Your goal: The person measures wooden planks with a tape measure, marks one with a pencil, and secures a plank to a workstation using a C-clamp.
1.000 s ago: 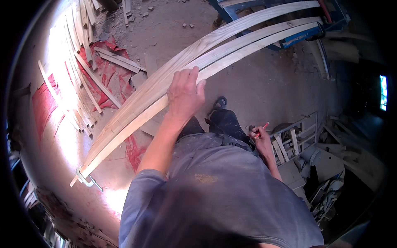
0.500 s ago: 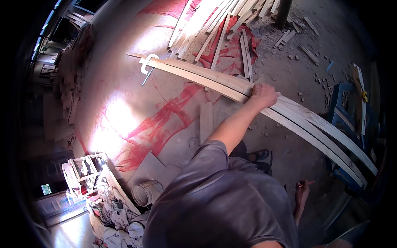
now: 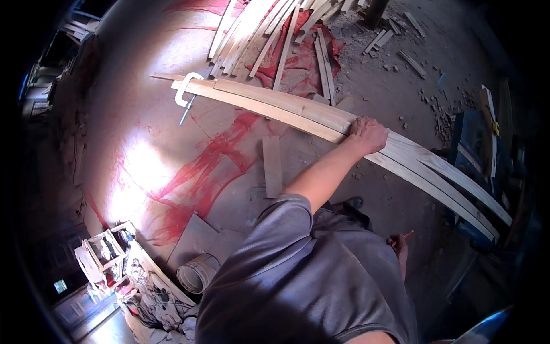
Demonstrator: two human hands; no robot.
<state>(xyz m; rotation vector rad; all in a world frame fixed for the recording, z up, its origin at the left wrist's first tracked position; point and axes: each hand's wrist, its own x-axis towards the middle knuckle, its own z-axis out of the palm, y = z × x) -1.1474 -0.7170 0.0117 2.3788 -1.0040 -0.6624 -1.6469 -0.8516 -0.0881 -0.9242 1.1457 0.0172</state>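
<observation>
My left hand (image 3: 369, 135) is closed over the edges of long pale wooden boards (image 3: 286, 106) that lie side by side across the view, from upper left to lower right. A white C-clamp (image 3: 184, 92) with a dark screw sits on their far left end. Toward the right end, a gap shows between the boards. My right hand (image 3: 399, 246) hangs low beside my body, away from the boards, its fingers closed on a thin red stick-like thing (image 3: 408, 234), perhaps a pencil. Some of its fingers are in shadow.
A pile of wooden strips (image 3: 252, 40) lies on red sheeting ahead, with small offcuts (image 3: 438, 114) scattered to the right. Blue machinery (image 3: 467, 137) stands under the boards' right end. A white bucket (image 3: 197, 274) and a wooden frame (image 3: 106, 255) are at lower left.
The view has shifted slightly, so floor things sit further left. My right hand has come up and nearer my body with the red stick. My left hand keeps its grip on the boards.
</observation>
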